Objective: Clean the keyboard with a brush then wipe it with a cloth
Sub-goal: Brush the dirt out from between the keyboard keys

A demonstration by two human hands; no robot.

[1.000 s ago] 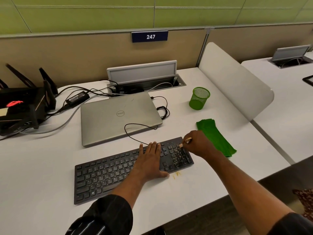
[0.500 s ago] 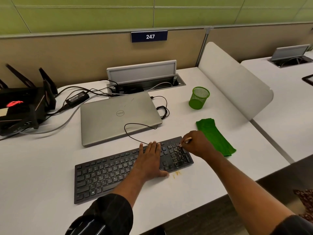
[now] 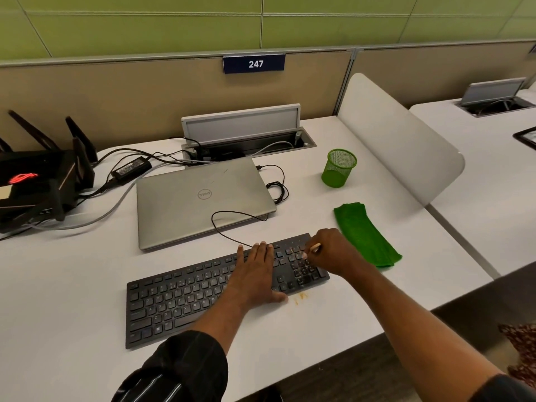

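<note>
A black keyboard (image 3: 179,300) lies slanted on the white desk (image 3: 58,314), close to its near edge. The left hand (image 3: 256,274) rests flat on the keys right of the middle, fingers straight and close together, thumb hanging over the front edge. Just beside that thumb a few orange crumbs (image 3: 300,297) lie on the desk, touching the keyboard's front. The right hand (image 3: 333,250) is over the number pad at the keyboard's right end, fingers curled and pinching a small brush (image 3: 316,246); its pale wooden handle sticks up past the knuckles and its tip is down among the keys. A folded green cloth (image 3: 365,235) lies on the desk just right of the keyboard, untouched. Behind the keyboard sits a closed silver laptop (image 3: 200,198), with the keyboard's thin black cable looping in front of it. Farther back to the right stands a green mesh cup (image 3: 338,168). At the far left is a black router (image 3: 37,181), and an open cable box (image 3: 246,140) sits behind the laptop.
</note>
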